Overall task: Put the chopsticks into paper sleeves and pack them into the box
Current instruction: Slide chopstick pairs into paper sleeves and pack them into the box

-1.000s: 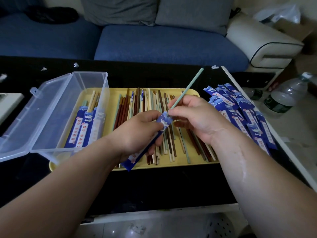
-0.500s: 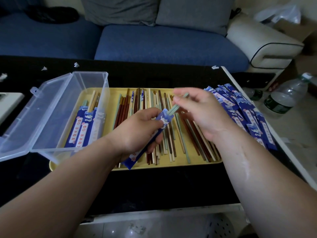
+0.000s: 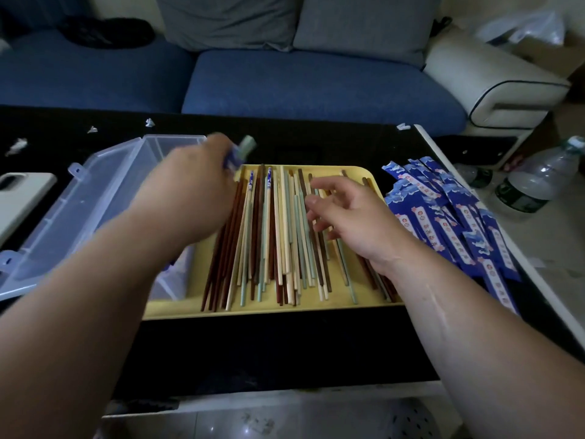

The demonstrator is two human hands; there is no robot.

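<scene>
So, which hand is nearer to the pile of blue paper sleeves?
Right. The right hand is over the loose chopsticks, just beside the sleeve pile; the left hand is across the tray at the clear box, holding a sleeved chopstick.

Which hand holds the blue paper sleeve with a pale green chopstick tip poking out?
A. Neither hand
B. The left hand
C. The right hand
B: the left hand grips the blue paper sleeve by the clear plastic box, while the right hand is open over the loose chopsticks on the yellow tray.
</scene>
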